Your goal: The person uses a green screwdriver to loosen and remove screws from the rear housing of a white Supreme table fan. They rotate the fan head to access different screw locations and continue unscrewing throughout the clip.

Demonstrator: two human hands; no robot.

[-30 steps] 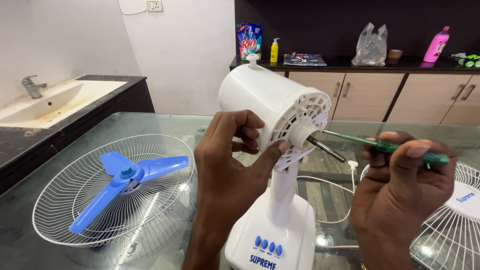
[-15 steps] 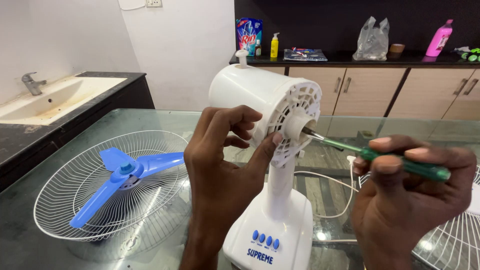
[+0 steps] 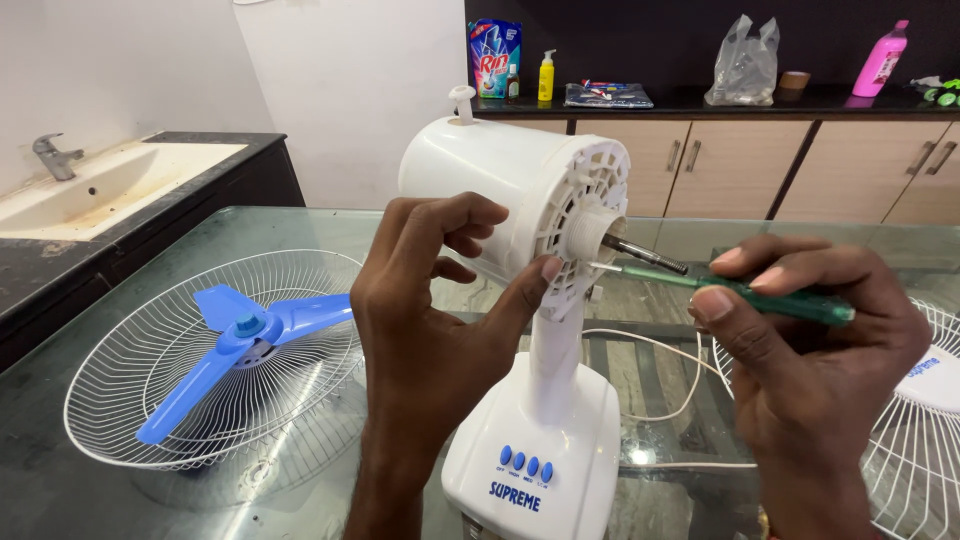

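White fan motor housing (image 3: pixel 520 195) upright on its stand, mid glass desk (image 3: pixel 200 500). Steadied by left hand (image 3: pixel 430 320), fingers curled on the front grille. Green screwdriver (image 3: pixel 740 290) gripped in right hand (image 3: pixel 810 350), tip at the grille beside the shaft. Blue blade (image 3: pixel 240 335) in wire guard (image 3: pixel 130 400) left.

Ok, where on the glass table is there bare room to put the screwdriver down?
Bare glass lies between the fan base and the right grille, though the white cord crosses it. The far table edge behind the blue blade is open. The left grille crowds the left.
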